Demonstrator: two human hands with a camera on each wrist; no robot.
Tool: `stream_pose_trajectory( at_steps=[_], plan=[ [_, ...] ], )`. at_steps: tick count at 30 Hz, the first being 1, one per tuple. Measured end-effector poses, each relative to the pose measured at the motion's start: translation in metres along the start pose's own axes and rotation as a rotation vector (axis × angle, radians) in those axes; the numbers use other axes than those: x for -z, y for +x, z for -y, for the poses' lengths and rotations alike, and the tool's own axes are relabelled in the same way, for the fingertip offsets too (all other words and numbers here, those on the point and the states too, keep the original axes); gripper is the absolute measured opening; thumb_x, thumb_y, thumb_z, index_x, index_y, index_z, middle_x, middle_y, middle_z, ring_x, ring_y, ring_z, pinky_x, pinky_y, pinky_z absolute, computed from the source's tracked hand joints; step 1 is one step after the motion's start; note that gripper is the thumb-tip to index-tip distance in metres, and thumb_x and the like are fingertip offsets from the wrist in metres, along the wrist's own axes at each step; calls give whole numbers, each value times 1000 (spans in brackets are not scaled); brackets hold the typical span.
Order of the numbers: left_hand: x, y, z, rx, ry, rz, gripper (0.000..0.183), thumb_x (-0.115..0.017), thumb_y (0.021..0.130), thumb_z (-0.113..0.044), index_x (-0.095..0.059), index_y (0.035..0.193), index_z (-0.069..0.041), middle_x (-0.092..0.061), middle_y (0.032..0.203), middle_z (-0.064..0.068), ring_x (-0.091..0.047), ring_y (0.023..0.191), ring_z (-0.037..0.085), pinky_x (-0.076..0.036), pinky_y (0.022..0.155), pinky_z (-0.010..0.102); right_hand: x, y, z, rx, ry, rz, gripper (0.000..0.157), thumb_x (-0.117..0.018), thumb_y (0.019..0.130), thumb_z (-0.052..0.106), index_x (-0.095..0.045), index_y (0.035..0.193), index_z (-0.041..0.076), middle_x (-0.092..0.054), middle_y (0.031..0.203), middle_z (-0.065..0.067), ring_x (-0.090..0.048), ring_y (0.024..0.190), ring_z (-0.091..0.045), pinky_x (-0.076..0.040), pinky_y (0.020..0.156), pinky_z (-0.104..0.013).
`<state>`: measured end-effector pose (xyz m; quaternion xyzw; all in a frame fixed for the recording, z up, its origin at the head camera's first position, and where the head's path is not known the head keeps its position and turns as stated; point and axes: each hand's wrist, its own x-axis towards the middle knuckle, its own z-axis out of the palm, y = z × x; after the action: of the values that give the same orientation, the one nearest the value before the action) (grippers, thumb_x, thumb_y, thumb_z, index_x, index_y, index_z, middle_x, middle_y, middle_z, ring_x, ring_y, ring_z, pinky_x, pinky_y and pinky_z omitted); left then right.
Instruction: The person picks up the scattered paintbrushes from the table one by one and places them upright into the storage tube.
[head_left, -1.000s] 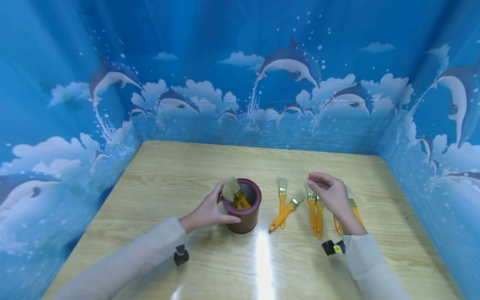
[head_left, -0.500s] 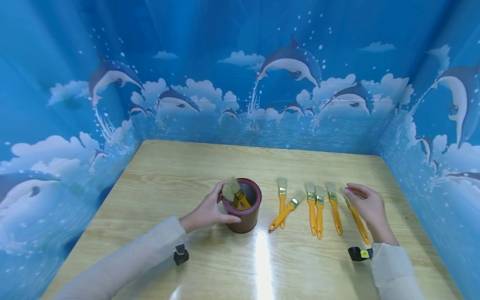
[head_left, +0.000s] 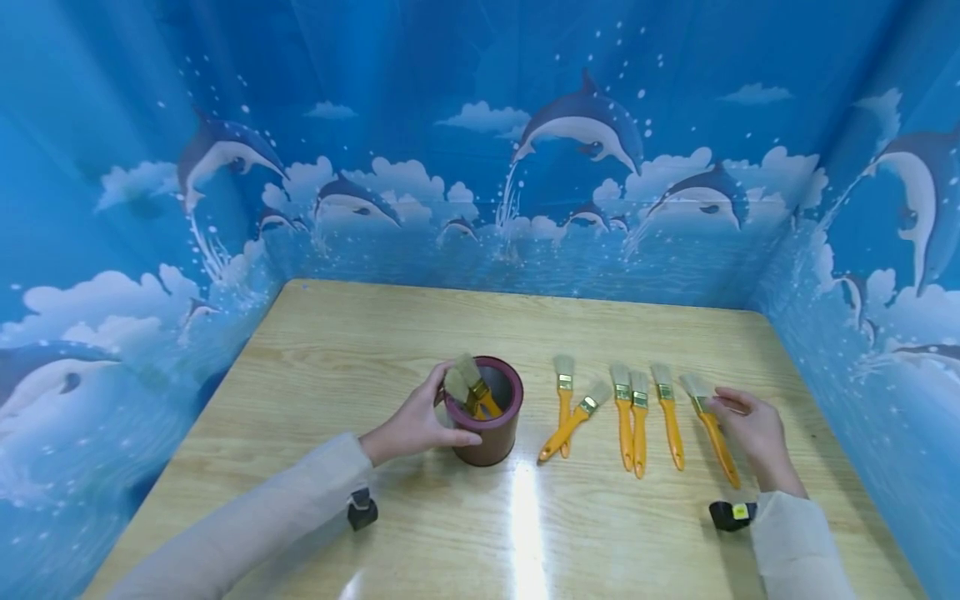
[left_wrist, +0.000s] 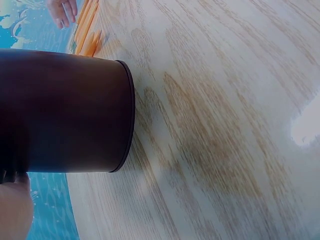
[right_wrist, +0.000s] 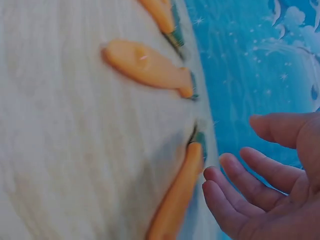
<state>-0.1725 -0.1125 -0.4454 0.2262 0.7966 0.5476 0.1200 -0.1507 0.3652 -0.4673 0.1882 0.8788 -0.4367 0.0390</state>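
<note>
My left hand [head_left: 412, 425] grips a brown can [head_left: 487, 442] with a dark red rim, thumb across its near side and fingers round the far left. Paintbrushes [head_left: 480, 392] with pale bristles and orange handles lean inside it, bristles up. In the left wrist view, the dark can wall [left_wrist: 65, 115] fills the left side. My right hand [head_left: 753, 429] hovers by the rightmost paintbrush [head_left: 718, 442], which lies on the table. The right wrist view shows this hand's fingers [right_wrist: 250, 192] loosely bent, holding nothing, beside an orange handle [right_wrist: 177, 192].
More paintbrushes lie right of the can: two crossed, the upper one [head_left: 570, 429] slanting; a close pair [head_left: 624, 425]; and a single one [head_left: 672, 425]. The wooden table [head_left: 390, 325] ends at blue dolphin-printed curtains [head_left: 420, 242] on the back and sides.
My right hand has moved right, from over the middle brushes to beside the rightmost one, uncovering brushes it hid. My left hand and the can have stayed put.
</note>
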Motion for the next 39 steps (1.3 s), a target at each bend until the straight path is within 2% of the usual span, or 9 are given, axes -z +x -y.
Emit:
stream_pose_trajectory(
  at_steps=[3,5,8,13,20,24,32,39],
  plan=[
    [0,0,1,4,0,1,102,-88,68,-29,-25,148,-20,-39,146,0,-37,136,21,-30,113,47,-3,3,-5,-24,4,-3,64,-52,97,41,-38,144,0,-48,137,-23,-56,98,-12,-49,71,-16],
    [0,0,1,4,-1,1,102,-88,68,-28,-25,148,-20,-39,146,-1,-37,136,20,-30,113,47,-5,5,-8,-28,16,-3,64,-54,97,38,-37,144,-2,-47,137,-24,-54,108,-23,-47,70,-17],
    [0,1,1,2,-3,0,102,-88,69,-27,-25,148,-21,-40,146,-1,-37,135,20,-30,113,46,-8,8,-11,-29,14,-5,63,-56,96,34,-37,144,-3,-47,137,-25,-51,114,-31,-45,68,-15],
    [-1,1,1,-11,-6,-2,101,-88,69,-26,-26,148,-21,-39,146,-1,-37,136,20,-30,113,46,-11,11,-13,11,-57,-49,55,-59,95,24,-44,137,-8,-52,130,-27,-55,107,-32,-45,62,-12],
    [-1,1,0,-11,-6,-1,101,-88,69,-26,-25,148,-21,-39,146,-1,-37,136,20,-30,113,45,-14,13,-12,51,-163,-92,47,-62,91,17,-53,128,-11,-59,115,-26,-58,96,-33,-50,69,-30],
    [-1,1,0,-13,-6,-1,102,-88,69,-25,-25,148,-20,-39,146,0,-37,136,20,-30,114,45,-14,16,-11,67,-202,-86,46,-64,89,17,-55,125,-12,-61,107,-24,-58,85,-25,-47,64,-27],
    [0,0,-2,-3,-9,-2,101,-88,68,-26,-25,148,-19,-39,146,0,-37,136,21,-30,114,45,-14,19,-11,42,-247,-86,45,-61,88,13,-54,123,-14,-57,105,-27,-55,89,-33,-42,64,-29],
    [0,0,-2,-2,2,-2,102,-88,68,-27,-25,148,-19,-39,146,1,-37,136,21,-31,113,44,-12,16,-10,74,-233,-105,42,-61,88,14,-57,118,-15,-62,97,-24,-57,79,-27,-44,59,-25]
  ],
)
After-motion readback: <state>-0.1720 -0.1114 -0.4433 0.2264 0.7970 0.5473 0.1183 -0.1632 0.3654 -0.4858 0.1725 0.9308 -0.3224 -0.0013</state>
